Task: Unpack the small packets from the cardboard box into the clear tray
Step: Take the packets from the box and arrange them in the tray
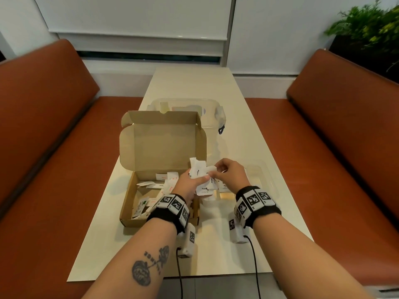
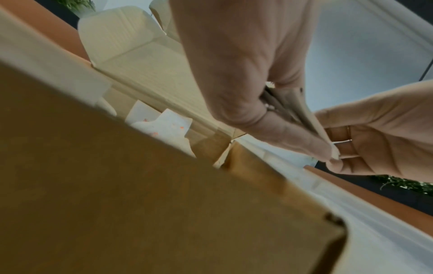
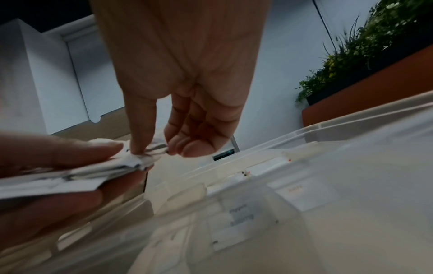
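Currently, your left hand clamps a packet bundle just right of the box, beside the tray; your right hand pinches one packet.

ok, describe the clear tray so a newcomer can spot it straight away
On the long cream table, find the open cardboard box near the front edge. The clear tray sits just right of it, under the right hand. Unlike the taller lidded clear container behind the box, it is shallow, open-topped and already holds white packets.
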A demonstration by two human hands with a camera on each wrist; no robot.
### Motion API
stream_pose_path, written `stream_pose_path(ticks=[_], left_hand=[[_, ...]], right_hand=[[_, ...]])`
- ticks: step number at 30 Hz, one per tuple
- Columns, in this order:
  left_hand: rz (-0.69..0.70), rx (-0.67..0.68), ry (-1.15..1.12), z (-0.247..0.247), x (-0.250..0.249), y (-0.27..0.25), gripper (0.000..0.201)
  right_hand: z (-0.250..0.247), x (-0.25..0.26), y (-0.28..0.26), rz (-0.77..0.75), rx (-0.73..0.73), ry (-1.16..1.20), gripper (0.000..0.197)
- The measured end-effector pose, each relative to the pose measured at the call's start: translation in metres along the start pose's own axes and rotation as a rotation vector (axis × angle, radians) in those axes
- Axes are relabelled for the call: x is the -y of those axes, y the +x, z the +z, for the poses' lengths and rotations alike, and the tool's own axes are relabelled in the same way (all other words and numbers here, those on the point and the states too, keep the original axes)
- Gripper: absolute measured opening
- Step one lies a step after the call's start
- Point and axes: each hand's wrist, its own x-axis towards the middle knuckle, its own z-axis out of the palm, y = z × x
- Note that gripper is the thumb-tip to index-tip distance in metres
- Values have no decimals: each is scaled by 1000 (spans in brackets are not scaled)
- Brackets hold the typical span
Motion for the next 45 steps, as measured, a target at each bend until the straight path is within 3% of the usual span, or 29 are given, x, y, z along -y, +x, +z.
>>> stream_pose_path(ticks=[5, 11, 16, 23, 30, 45], left_hand=[[12, -26, 63, 0, 5, 0, 51], [-6, -54, 72, -2, 6, 1, 50], [-3, -60, 61, -2, 8, 1, 52], [-7, -56, 72, -2, 7, 2, 48], [-20, -76, 91, -1, 6, 2, 52], [-10, -64, 125, -2, 6, 3, 50]], right_hand=[[-4, -5, -1, 40, 0, 50, 20], [-16, -28, -3, 136, -133, 88, 20], [-11, -46, -11, 175, -96, -13, 18], [-8, -51, -11, 118, -103, -97, 6], [-7, -53, -10, 140, -97, -185, 24], [2, -46, -4, 39, -18, -413, 23]])
